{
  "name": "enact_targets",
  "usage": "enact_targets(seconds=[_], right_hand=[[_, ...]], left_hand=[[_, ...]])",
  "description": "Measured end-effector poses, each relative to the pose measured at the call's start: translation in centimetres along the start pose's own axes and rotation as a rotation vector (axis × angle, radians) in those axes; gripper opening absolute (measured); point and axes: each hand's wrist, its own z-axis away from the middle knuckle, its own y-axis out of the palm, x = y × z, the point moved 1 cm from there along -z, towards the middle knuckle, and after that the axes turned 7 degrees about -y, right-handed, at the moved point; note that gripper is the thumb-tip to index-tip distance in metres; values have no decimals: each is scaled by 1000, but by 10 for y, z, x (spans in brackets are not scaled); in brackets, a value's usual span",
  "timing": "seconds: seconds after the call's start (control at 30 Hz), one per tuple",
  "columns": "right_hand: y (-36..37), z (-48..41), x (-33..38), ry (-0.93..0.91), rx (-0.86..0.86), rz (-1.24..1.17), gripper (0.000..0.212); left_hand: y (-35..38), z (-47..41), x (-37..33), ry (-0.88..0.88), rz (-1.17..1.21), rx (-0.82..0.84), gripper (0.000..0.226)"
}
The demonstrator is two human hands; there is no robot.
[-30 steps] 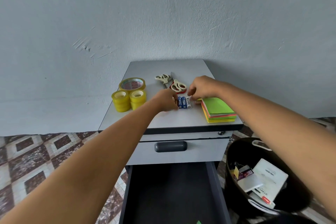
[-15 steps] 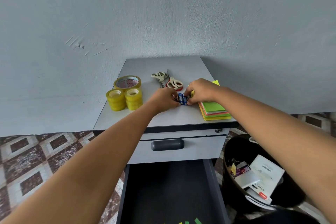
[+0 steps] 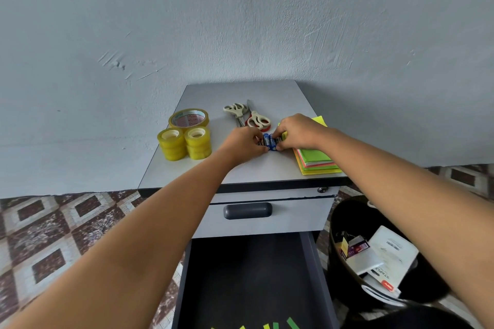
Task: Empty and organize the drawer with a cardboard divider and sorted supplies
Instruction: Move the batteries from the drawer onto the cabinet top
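Sorting step: our left hand [image 3: 244,144] and right hand [image 3: 300,132] pinch the batteries [image 3: 269,141] on the table [image 3: 203,171], near the scissors [image 3: 249,116]. Next likely needs one bunched grip, then the open drawer [image 3: 251,270].

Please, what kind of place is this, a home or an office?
Probably a corner of a home or small office: a grey drawer cabinet stands against a bare painted wall on a patterned tile floor, with tape rolls and scissors on top.
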Motion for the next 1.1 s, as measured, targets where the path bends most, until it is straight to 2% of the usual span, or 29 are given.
enact_targets(seconds=[0.67, 0.77, 0.97, 1.1], right_hand=[[0, 1, -1, 4, -21, -35, 46], [-5, 8, 4, -7, -88, -100, 42], [-13, 61, 36, -41, -227, -305, 23], [10, 110, 62, -58, -229, -413, 18]], left_hand=[[1, -2, 7, -18, 90, 51, 44], [-2, 4, 7, -15, 135, 13, 43], [-9, 57, 22, 24, 241, -77, 25], [5, 118, 37, 84, 347, 50, 22]])
